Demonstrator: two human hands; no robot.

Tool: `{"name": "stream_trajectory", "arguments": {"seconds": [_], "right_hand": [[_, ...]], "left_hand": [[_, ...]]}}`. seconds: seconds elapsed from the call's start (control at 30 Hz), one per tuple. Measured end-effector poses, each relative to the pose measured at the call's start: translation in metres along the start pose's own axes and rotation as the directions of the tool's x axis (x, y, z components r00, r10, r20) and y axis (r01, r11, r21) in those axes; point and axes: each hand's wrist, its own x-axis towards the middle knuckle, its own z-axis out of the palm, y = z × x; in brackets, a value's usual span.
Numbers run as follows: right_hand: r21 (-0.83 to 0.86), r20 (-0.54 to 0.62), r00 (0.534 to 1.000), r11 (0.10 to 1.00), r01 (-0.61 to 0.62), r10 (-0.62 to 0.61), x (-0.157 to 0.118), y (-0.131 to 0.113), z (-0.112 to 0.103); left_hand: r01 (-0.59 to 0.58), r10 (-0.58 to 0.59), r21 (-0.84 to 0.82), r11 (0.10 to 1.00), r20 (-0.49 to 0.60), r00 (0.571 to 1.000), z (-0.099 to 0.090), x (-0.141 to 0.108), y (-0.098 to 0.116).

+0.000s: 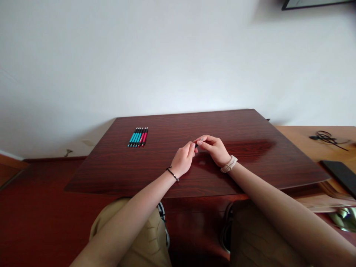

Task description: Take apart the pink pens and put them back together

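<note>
Above dark tbl (172, 128), both hands (217, 150) mostly hide pen-like obj (197, 145).

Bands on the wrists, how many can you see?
2. A thin dark bracelet is at the wrist of the left hand, and a pale band at the wrist of the right hand. Neither is fully hidden.

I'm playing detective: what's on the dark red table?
The table has a row of blue and pink pens. Over it, the left hand and right hand hold a small dark thing, mostly covered. Arms hide some tabletop.
</note>
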Motion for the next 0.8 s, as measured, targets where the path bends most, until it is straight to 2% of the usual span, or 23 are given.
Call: {"name": "stream_trajectory", "arguments": {"seconds": [0.23, 0.37, 0.53, 0.8], "right_hand": [[0.063, 0.017, 0.998, 0.996, -0.064, 0.063, -0.002, -0.0004, 0.0007], [0.012, -0.026, 0.999, 0.999, -0.04, 0.041, -0.0013, 0.0011, -0.0005], [-0.017, -0.025, 1.0, 1.0, -0.02, 0.019, 0.0001, 0.0011, -0.0002], [-0.028, -0.119, 0.993, 0.999, -0.022, 0.018, 0.0005, 0.0015, -0.0024]], "left_hand": [[-0.005, 0.005, -0.03, 1.0, -0.005, 1.0, -0.0007, -0.0007, 0.0], [0.002, -0.002, -0.03, 1.0, 0.0, 1.0, -0.0013, -0.0007, 0.0018], [0.008, -0.008, -0.024, 1.0, 0.004, 1.0, -0.0017, -0.0004, 0.0035], [0.048, -0.051, -0.127, 0.991, -0.023, 0.998, 0.0001, -0.0003, 0.0022]]}}
